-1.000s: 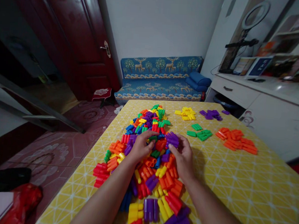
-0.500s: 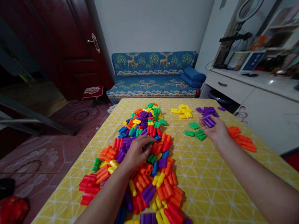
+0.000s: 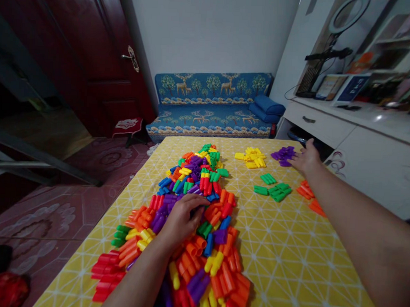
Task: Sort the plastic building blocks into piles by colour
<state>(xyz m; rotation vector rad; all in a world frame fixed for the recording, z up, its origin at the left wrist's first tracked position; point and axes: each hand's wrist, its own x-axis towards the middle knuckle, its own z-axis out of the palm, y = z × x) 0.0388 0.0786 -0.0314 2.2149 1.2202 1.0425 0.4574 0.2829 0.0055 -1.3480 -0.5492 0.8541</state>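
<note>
A long heap of mixed plastic blocks in red, orange, yellow, green, blue and purple runs down the middle of the yellow patterned table. My left hand lies palm down on this heap with fingers spread over the pieces. Far to the right, my right hand reaches out with fingers extended and touches the edge of a small purple block pile; nothing shows in it. Sorted piles of yellow blocks, green blocks and orange blocks lie nearby, the orange partly hidden by my forearm.
A blue patterned sofa stands beyond the table's far edge. A dark red door is at the left. White cabinets with a ring light and clutter line the right. A red bag lies on the floor.
My right hand carried purple blocks from the heap to the purple pile at the far right and now shows none. My left hand stayed on the heap.
</note>
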